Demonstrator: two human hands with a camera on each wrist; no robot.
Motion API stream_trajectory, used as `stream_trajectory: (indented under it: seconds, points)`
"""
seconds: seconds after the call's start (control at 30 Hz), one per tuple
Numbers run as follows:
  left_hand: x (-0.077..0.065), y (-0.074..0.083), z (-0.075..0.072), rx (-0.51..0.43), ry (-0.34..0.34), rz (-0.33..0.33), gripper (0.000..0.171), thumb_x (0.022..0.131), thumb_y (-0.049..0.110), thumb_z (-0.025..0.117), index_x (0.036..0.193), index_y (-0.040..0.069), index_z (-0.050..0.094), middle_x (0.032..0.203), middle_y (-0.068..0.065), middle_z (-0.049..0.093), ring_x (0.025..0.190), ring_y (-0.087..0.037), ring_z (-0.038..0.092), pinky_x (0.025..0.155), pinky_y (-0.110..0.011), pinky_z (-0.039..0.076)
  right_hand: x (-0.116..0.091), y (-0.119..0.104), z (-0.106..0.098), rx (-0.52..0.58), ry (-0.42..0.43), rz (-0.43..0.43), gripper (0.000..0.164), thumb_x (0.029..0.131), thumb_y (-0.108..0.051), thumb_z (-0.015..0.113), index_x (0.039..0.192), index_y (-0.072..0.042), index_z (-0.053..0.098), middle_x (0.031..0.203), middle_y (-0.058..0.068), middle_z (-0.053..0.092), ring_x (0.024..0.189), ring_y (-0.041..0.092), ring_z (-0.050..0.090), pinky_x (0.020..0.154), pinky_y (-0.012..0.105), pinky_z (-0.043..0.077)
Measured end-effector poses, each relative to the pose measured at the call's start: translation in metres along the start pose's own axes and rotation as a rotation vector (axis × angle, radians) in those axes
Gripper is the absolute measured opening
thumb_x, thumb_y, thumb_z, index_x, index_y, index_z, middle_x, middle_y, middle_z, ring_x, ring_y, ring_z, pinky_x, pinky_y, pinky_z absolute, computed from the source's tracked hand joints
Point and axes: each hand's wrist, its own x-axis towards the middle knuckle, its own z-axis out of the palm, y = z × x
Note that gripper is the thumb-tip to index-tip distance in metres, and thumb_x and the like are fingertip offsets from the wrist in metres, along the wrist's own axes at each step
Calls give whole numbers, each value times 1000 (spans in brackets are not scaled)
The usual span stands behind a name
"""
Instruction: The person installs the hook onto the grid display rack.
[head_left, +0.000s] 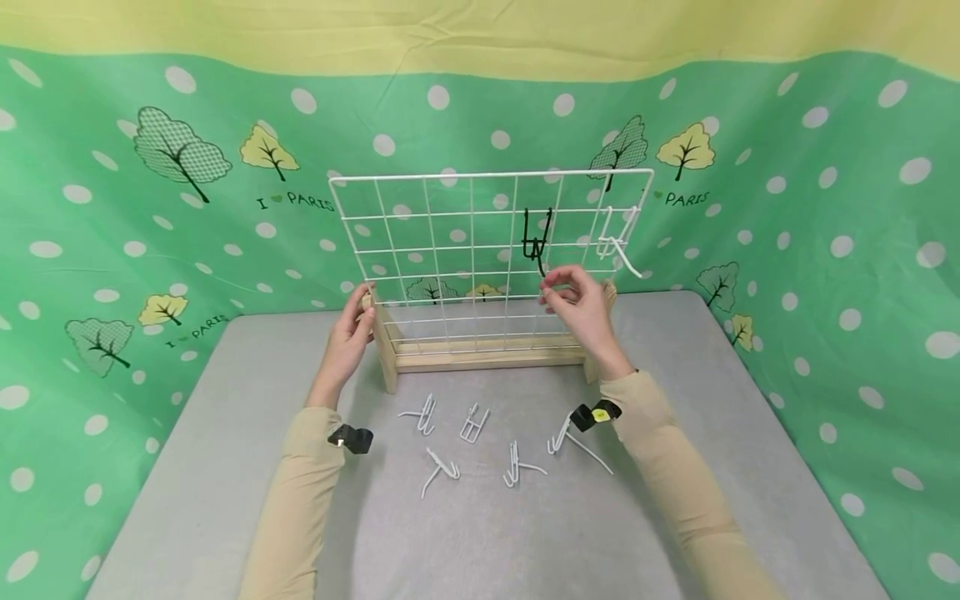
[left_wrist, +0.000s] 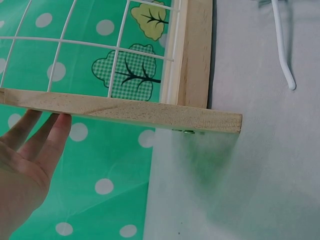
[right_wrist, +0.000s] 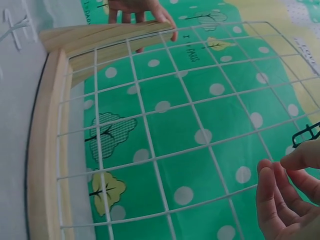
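A white wire grid panel [head_left: 450,250] stands in a wooden stand [head_left: 487,360]. My left hand [head_left: 349,337] grips the stand's left side piece [left_wrist: 125,111]; in the left wrist view its fingers touch the outer face, the thumb hidden. A black hook [head_left: 535,246] hangs on the grid right of the middle. At the lower end of its prong, my right hand [head_left: 577,304] pinches the tip between thumb and fingers. Only part of the black hook [right_wrist: 304,135] shows beside that hand in the right wrist view. A white hook [head_left: 617,243] hangs near the grid's right edge.
Several white hooks lie on the grey tabletop before the stand, among them one at the left [head_left: 426,415], one in the middle [head_left: 474,423] and a long one [head_left: 577,440] under the right wrist. A green dotted curtain [head_left: 225,250] encloses the table's back and sides.
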Motion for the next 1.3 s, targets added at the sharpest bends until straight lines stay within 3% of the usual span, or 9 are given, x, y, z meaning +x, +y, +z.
stream_trajectory:
  seconds: [0.17,0.33,0.4,0.43,0.57,0.67,0.93,1.13,1.3]
  points:
    - [-1,1,0,-12,-2,-3,46,104,9,41,149,4,30,135,-39,40,120,-52,45,91,-63,45,-8,7,0,-25,-44,40,20,89,16,51,109,20,50,104,35,55,76,16,62,69,29,56]
    - [-1,1,-1,-6,4,-2,46,104,8,41,149,4,30,133,-39,42,119,-51,47,91,-62,45,-14,15,0,-63,-90,54,22,86,18,50,108,19,52,103,35,56,82,43,61,71,40,57]
    - [-1,1,-1,-3,6,-4,46,104,8,41,149,4,30,133,-38,43,118,-51,47,90,-61,46,-17,17,-1,-83,-104,58,22,85,18,51,108,19,53,102,35,57,85,50,58,70,39,57]
    - [-1,1,-1,-2,6,-6,46,104,9,41,149,4,30,133,-38,43,118,-50,48,90,-61,46,-18,18,-1,-93,-110,60,23,85,18,51,107,19,53,102,35,57,84,49,58,70,40,57]
    - [-2,1,0,2,13,-12,46,104,9,41,148,3,30,133,-38,43,118,-50,48,91,-61,46,-24,24,-2,-127,-127,56,22,83,19,51,105,20,54,100,36,58,81,45,59,62,22,52]
    - [-2,2,0,3,19,-14,45,104,9,40,148,3,30,134,-38,42,119,-50,47,91,-61,46,-28,28,-3,-143,-134,55,23,81,20,50,104,20,54,99,35,58,81,44,60,62,18,50]
    - [-1,2,1,2,8,-5,46,104,9,41,149,5,31,133,-38,43,119,-51,47,91,-61,45,-35,34,-7,-160,-178,56,20,81,22,51,101,21,53,94,36,59,80,52,59,61,16,50]
    - [-1,2,1,0,4,-2,46,104,9,41,149,5,31,136,-37,41,120,-51,46,91,-62,45,-40,40,-11,-196,-224,15,19,80,22,53,99,21,53,93,36,59,80,45,61,67,20,53]
    - [-1,2,1,4,4,-4,46,104,10,41,149,5,30,135,-37,42,120,-51,46,91,-62,45,-42,71,-19,-235,-277,-17,18,81,20,56,99,19,56,89,30,62,79,35,62,68,27,54]
